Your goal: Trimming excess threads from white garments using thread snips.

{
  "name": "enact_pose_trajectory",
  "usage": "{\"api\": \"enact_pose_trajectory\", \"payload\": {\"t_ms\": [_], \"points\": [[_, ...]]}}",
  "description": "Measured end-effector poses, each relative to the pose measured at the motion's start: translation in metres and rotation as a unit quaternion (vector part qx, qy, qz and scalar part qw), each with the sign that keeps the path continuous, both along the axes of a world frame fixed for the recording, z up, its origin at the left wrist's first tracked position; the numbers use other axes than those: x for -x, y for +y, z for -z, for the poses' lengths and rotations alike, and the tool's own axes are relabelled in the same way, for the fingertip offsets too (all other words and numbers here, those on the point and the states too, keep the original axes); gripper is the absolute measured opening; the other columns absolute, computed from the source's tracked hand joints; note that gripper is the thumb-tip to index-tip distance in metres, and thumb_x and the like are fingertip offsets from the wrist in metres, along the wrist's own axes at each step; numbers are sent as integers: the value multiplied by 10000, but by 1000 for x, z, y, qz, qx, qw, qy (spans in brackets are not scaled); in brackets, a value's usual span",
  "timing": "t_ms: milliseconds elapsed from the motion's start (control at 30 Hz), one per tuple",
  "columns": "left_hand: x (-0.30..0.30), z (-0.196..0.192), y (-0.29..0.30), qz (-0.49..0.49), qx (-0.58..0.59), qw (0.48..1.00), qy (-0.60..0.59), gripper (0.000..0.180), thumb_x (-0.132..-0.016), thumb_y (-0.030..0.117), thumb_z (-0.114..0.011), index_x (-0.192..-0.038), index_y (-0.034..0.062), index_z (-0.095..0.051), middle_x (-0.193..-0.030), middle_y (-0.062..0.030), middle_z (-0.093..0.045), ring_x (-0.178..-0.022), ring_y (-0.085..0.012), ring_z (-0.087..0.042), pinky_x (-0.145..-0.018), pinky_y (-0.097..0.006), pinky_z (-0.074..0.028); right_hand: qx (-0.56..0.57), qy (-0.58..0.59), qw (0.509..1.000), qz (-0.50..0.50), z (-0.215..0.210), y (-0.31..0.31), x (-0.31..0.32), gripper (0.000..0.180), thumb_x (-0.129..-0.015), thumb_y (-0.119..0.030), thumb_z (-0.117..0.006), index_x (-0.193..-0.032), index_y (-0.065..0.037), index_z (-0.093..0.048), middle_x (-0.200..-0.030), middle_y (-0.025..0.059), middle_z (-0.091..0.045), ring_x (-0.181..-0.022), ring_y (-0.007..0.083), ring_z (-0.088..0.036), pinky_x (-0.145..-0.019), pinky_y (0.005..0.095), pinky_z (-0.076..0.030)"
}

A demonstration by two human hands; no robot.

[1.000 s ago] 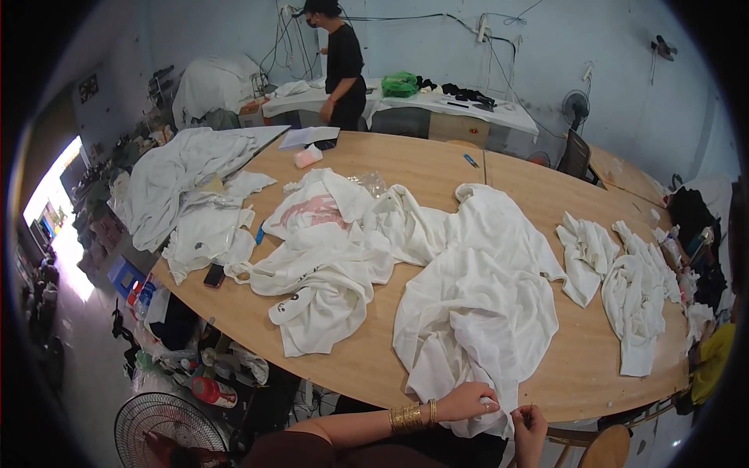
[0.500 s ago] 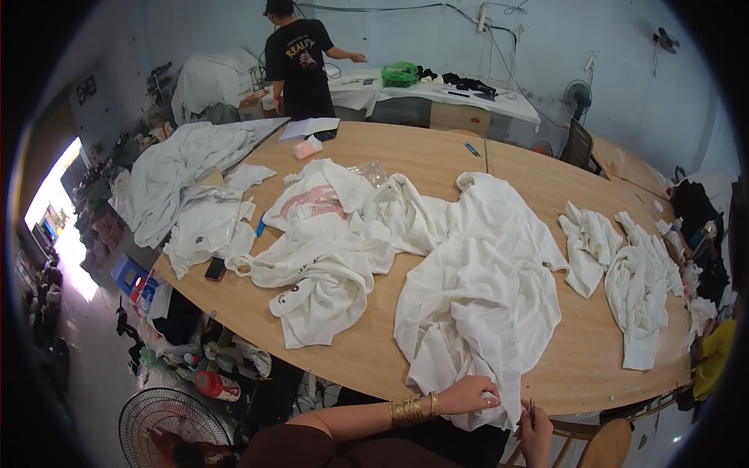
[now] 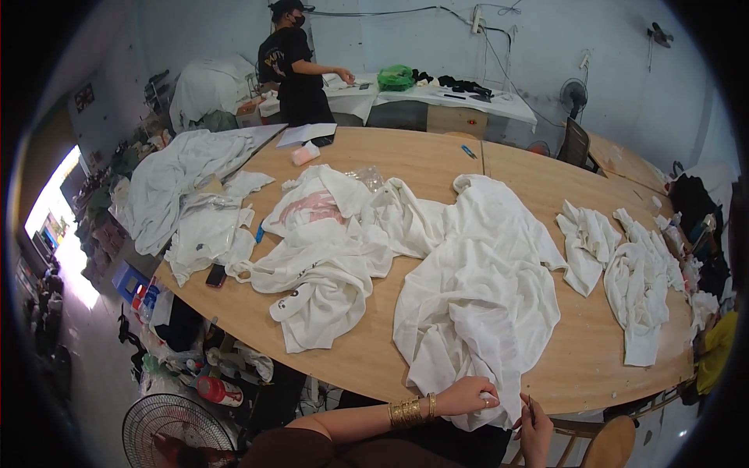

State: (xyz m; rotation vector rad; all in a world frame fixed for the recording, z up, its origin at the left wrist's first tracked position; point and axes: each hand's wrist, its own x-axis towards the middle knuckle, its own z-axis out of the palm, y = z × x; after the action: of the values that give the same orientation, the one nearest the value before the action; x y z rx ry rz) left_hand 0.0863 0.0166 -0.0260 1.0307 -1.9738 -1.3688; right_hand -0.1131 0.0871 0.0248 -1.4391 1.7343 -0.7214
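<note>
Head view: just the one cam, looking down, & the action's at the near edge.
Garment: big crumpled white cloth garment [image 3: 488, 269], spread on the pale-brown wooden tabletop [image 3: 406, 148], near end hanging over the edge by the hands.
L hand: bare left hand [image 3: 466, 396], gold-coloured bangles [image 3: 406, 411] at the wrist; fingers curled, pinching a fold of that cloth.
R hand: bare right hand [image 3: 534, 429], just beside the hanging end; fingers pinching a thin dark tool [image 3: 530, 403], kind unclear. Touching cloth? Can't tell.
Snag risk: poss. nick if the tool's tip is sharp & catches bunched folds.
Slip risk: overhang could drag cloth down if L fingers slacken.
</note>
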Motion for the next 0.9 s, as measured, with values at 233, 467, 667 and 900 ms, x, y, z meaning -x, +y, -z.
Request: {"api": "enact_pose_trajectory", "payload": {"t_ms": [233, 467, 667, 900], "points": [[-1, 0, 2, 3, 5, 1000, -7, 279, -819, 306, -613, -907, 44, -653, -847, -109, -606, -817, -251, -590, -742, -325, -450, 9, -4, 1000, -6, -7, 2, -4, 302, -937, -182, -470, -1218, -127, -564, -647, 59, -527, -568, 113, -487, -548, 268, -425], [-1, 2, 2, 7, -1, 1000, -6, 289, -824, 323, -615, -909, 50, -658, -845, -97, -612, -812, -233, -592, -738, -314, -449, 48, 61, 997, -23, 14, 2, 4, 302, -940, -187, -461, -1217, -124, -562, -635, 56, -520, -568, 100, -486, -546, 259, -427], [1, -4, 1, 2, -22, 1000, 2, 304, -814, 340, -601, -871, 47, -661, -816, -124, -599, -811, -276, -577, -730, -350, -446, -24, -114, 990, 76, 4, 2, -7, 196, -914, -98, -491, -1055, -4, -589, -582, 21, -522, -487, 69, -470, -432, 216, -372], [1, -2, 1, 2, -29, 1000, -10, 316, -814, 348, -606, -883, 45, -664, -807, -127, -599, -803, -275, -575, -720, -348, -443, -46, -123, 989, 64, 4, 2, -6, 260, -940, -124, -449, -1142, -17, -572, -532, 42, -535, -383, 86, -496, -374, 210, -385]]}}
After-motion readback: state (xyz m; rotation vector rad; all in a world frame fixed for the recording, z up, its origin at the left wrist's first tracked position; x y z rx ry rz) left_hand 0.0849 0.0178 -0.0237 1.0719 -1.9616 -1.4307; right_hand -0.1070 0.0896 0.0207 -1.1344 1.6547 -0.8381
